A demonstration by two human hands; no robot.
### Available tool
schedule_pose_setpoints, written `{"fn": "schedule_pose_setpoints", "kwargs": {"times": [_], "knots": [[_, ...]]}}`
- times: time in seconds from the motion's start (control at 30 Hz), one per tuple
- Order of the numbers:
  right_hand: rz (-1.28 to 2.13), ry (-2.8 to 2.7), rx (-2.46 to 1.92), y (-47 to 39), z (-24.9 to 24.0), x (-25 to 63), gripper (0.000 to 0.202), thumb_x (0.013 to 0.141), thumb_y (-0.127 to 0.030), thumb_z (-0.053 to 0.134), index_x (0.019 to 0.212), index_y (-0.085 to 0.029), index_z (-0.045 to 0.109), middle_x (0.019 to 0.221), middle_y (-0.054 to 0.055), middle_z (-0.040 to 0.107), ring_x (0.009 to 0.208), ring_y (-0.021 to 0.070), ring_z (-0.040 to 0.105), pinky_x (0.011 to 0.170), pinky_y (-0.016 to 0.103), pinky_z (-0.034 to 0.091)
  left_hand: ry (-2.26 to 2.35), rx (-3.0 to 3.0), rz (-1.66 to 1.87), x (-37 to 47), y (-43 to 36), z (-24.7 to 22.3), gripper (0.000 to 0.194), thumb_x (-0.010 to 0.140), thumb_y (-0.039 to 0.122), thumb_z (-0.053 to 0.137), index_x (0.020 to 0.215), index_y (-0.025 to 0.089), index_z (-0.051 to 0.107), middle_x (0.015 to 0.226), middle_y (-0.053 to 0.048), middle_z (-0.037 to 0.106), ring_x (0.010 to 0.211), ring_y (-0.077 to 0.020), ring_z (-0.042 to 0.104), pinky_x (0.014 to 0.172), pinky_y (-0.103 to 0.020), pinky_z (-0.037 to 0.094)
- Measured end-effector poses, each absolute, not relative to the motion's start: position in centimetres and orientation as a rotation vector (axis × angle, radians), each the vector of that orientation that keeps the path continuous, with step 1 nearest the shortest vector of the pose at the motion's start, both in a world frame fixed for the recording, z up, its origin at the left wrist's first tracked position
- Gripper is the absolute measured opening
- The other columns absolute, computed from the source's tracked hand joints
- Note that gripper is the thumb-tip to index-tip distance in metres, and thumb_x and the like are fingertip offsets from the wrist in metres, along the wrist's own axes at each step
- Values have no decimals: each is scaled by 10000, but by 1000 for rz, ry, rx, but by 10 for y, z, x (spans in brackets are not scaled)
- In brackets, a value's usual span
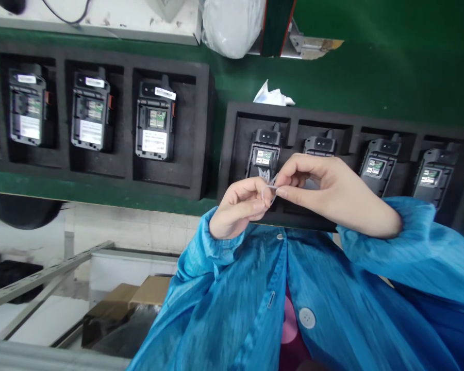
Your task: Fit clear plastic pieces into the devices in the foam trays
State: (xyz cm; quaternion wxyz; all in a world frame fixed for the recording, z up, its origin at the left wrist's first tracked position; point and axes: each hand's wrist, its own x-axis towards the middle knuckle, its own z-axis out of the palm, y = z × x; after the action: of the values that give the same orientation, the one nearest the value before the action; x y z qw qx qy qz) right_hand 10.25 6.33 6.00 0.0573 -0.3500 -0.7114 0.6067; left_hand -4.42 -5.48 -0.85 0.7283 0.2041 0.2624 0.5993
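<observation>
In front of my chest, both hands meet over the near edge of the right foam tray [342, 116]. My left hand [242, 206] is closed, its fingers curled round several thin whitish strips [265, 175] whose ends fan out beyond the fingers. With thumb and forefinger, my right hand [325, 185] pinches the same bunch of strips from the other side. What the strips are made of I cannot tell. Just behind my hands, a black handheld device [266, 138] lies in its compartment. Another black device [320, 144] is partly hidden by my right hand.
A left foam tray [204, 134] holds several devices with white labels, such as the labelled device [154, 121]. On the green bench [402, 72] lie a crumpled white wrapper [272, 95] and a plastic-wrapped bundle [234, 26]. Below the bench stand cardboard boxes [150, 290].
</observation>
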Motion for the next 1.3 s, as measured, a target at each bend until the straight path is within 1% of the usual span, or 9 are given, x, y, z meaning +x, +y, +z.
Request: {"fn": "schedule_pose_setpoints", "kwargs": {"times": [0.13, 0.27, 0.43, 0.6, 0.77, 1.0, 1.13, 1.23, 1.3], "knots": [[1753, -2159, -1042, 62, 60, 102, 119, 787, -251, 678, 878, -200, 620, 885, 6, 619, 807, 137, 547, 747, 297, 465, 586, 418, 1318, -45, -54, -8, 177, 784, 288, 692, 777, 145, 587, 711, 8, 441, 526, -34, 310, 455, -171, 206], [1678, -2220, -982, 61, 59, 100, 54, 799, -232, 663, 813, -208, 617, 861, 1, 601, 811, 137, 536, 767, 304, 451, 605, 410, 1316, -46, -55, -9, 203, 766, 312, 705, 764, 146, 587, 707, 3, 458, 523, -39, 318, 453, -171, 226], [1634, -2247, -953, 62, 59, 98, 46, 807, -226, 657, 799, -208, 616, 870, 7, 587, 827, 141, 532, 776, 310, 444, 554, 414, 1337, -46, -56, -11, 135, 784, 267, 673, 793, 148, 610, 716, -1, 444, 536, -45, 306, 453, -174, 221], [1647, -2207, -938, 62, 62, 98, 80, 795, -181, 644, 834, -215, 583, 876, 10, 562, 825, 147, 519, 785, 321, 444, 540, 442, 1382, -45, -55, -9, 122, 751, 262, 682, 767, 155, 626, 778, -28, 448, 615, -77, 371, 460, -171, 256], [1651, -2234, -910, 62, 62, 96, 41, 792, -206, 658, 796, -215, 618, 883, 22, 573, 854, 158, 540, 800, 323, 457, 577, 477, 1374, -47, -55, -8, 149, 727, 288, 703, 730, 163, 622, 764, -36, 476, 631, -87, 401, 485, -174, 301], [1715, -2228, -895, 62, 62, 94, 61, 801, -232, 657, 758, -208, 621, 846, 18, 564, 831, 151, 544, 790, 316, 456, 568, 479, 1340, -47, -55, -9, 161, 732, 299, 709, 735, 164, 623, 751, -28, 468, 609, -81, 392, 473, -174, 311], [1712, -2253, -893, 67, 69, 95, 95, 798, -217, 653, 726, -208, 592, 834, 17, 555, 825, 158, 536, 806, 338, 431, 580, 443, 1366, -48, -56, -5, 156, 788, 305, 665, 882, 181, 650, 803, -15, 436, 600, -63, 357, 464, -164, 282], [1616, -2265, -948, 77, 73, 95, 110, 805, -223, 652, 726, -225, 577, 843, 25, 555, 840, 183, 526, 813, 368, 422, 696, 388, 1412, -55, -58, 2, 359, 785, 396, 668, 1107, 242, 630, 859, -13, 433, 612, -68, 375, 431, -151, 279], [1476, -2298, -998, 85, 72, 93, 106, 814, -227, 647, 735, -232, 576, 849, 34, 558, 858, 201, 523, 834, 393, 415, 786, 345, 1489, -62, -59, 9, 471, 780, 395, 681, 1230, 305, 580, 879, -6, 455, 568, -54, 371, 389, -145, 265]]}}
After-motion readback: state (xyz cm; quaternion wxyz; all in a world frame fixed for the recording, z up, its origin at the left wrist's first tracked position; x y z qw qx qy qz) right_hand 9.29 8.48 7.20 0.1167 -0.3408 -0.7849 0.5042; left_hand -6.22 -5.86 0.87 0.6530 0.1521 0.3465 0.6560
